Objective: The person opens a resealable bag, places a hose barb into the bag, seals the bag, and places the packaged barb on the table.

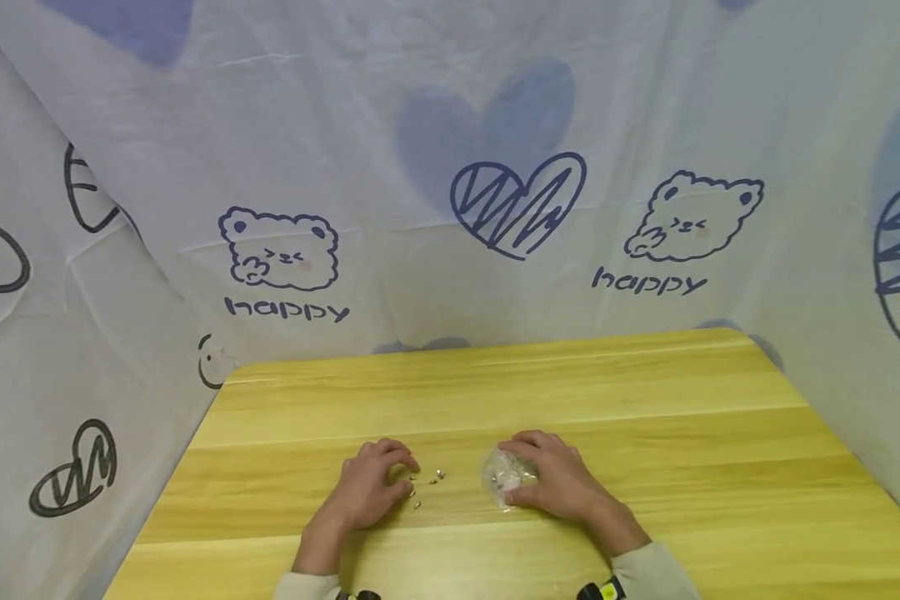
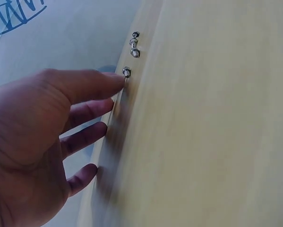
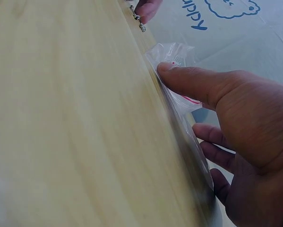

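Several small, shiny metal pieces that look like screws [image 1: 440,473] lie scattered near the middle of the wooden table. Beside them rests my left hand [image 1: 371,483], its fingers loosely bent and spread. In the left wrist view, its thumb tip is right by one metal piece [image 2: 126,72]; nothing shows held in the hand. To the right, my right hand [image 1: 562,479] holds a clear plastic zip bag [image 1: 501,477] on the tabletop between thumb and fingers. The right wrist view shows the thumb [image 3: 186,80] on the bag, which has a red line; the index fingertip is hidden.
The yellow wood-grain table [image 1: 690,417] stretches around both hands. A white cloth [image 1: 390,275] printed with hearts, bears and "happy" hangs behind the table and along both sides.
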A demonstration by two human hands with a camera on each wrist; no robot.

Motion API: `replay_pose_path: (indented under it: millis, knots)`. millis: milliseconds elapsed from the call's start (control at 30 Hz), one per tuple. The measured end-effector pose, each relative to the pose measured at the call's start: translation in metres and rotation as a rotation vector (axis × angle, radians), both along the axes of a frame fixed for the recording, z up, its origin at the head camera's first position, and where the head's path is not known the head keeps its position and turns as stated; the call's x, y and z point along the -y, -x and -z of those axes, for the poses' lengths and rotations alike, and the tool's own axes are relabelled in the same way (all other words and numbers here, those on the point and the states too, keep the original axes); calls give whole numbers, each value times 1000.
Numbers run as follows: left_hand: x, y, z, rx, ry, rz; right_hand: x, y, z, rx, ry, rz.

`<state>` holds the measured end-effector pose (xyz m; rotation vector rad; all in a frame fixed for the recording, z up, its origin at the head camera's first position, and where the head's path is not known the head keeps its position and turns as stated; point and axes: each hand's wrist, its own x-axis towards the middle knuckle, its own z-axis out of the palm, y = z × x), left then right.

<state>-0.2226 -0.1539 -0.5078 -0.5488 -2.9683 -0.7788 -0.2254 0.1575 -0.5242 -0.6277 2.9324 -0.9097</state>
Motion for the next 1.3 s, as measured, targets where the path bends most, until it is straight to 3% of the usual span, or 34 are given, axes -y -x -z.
replay_pose_path:
  millis: [433, 800, 1067, 1300]
  knots:
    - [-1, 3, 0, -7, 2, -34, 0, -1, 0, -2, -2, -2]
    - [-5, 1, 0, -77, 109, -19, 1, -3, -3, 17, 1, 4]
    - [-9, -2, -4, 34, 77, -9, 4, -4, -9, 18, -27, 14]
    - [-12, -1, -4, 72, 45, -13, 6, -5, -10, 20, -40, 22]
